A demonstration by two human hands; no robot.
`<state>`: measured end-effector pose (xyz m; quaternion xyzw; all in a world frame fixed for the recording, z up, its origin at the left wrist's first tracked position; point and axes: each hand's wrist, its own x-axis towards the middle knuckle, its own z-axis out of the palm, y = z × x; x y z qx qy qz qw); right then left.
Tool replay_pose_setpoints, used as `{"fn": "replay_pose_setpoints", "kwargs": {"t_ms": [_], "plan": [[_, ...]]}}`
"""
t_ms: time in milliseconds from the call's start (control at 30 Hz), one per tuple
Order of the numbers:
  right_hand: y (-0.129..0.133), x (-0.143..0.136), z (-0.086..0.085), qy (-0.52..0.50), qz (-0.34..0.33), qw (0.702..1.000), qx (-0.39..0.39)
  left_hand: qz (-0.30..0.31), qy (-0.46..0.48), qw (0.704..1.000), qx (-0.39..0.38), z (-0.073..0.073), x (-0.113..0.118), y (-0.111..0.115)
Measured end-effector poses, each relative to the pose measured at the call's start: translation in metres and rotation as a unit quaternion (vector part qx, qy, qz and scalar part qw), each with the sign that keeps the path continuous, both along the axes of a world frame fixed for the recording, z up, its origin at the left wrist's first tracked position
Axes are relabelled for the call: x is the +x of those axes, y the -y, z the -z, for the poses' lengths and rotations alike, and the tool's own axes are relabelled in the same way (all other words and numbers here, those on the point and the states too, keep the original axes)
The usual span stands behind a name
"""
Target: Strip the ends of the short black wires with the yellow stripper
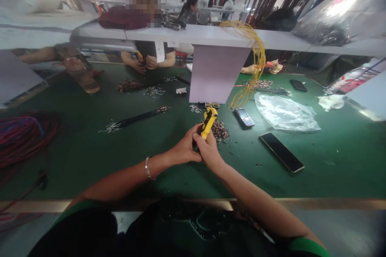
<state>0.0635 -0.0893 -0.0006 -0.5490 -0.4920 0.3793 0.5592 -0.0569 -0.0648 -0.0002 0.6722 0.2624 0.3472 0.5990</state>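
Note:
A yellow wire stripper (208, 123) stands tilted upward over the green table, its head pointing away from me. Wrapped round its handles is my right hand (210, 153), closed, with the thumb along the near side. My left hand (186, 145), a silver bracelet on its wrist, is curled against the right one beside the tool. Its fingertips are hidden, and whatever they pinch does not show. Just beyond the hands lies a heap of short dark pieces with copper-coloured ends (220, 130). A bundle of black wires (138, 119) with pale tips rests to the left.
A keypad phone (244, 117), a black smartphone (282, 151) and a clear plastic bag (286, 112) lie on the right. Yellow wires (257, 54) hang from the shelf (280, 40). Red cable coils (22, 138) sit at left. Co-workers' hands (144, 63) are across the table.

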Motion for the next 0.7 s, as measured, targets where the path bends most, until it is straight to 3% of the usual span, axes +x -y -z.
{"fn": "replay_pose_setpoints", "kwargs": {"t_ms": [100, 233, 300, 433, 700], "plan": [[0.005, 0.002, 0.001, 0.101, -0.014, 0.993, 0.064, 0.029, 0.067, 0.988, -0.133, -0.004, -0.008, -0.004], [0.018, 0.016, 0.003, 0.085, -0.051, 0.992, 0.084, 0.131, 0.16, 0.938, -0.279, -0.001, -0.032, -0.019], [0.022, 0.027, 0.002, 0.076, -0.02, 0.994, 0.075, 0.176, 0.182, 0.914, -0.318, 0.003, -0.044, -0.028], [0.023, 0.055, -0.01, 0.001, 0.043, 0.998, 0.041, 0.204, 0.179, 0.904, -0.329, 0.008, -0.057, -0.038], [0.017, 0.095, -0.029, -0.003, 0.019, 1.0, 0.018, 0.172, 0.187, 0.909, -0.331, 0.008, -0.058, -0.039]]}}
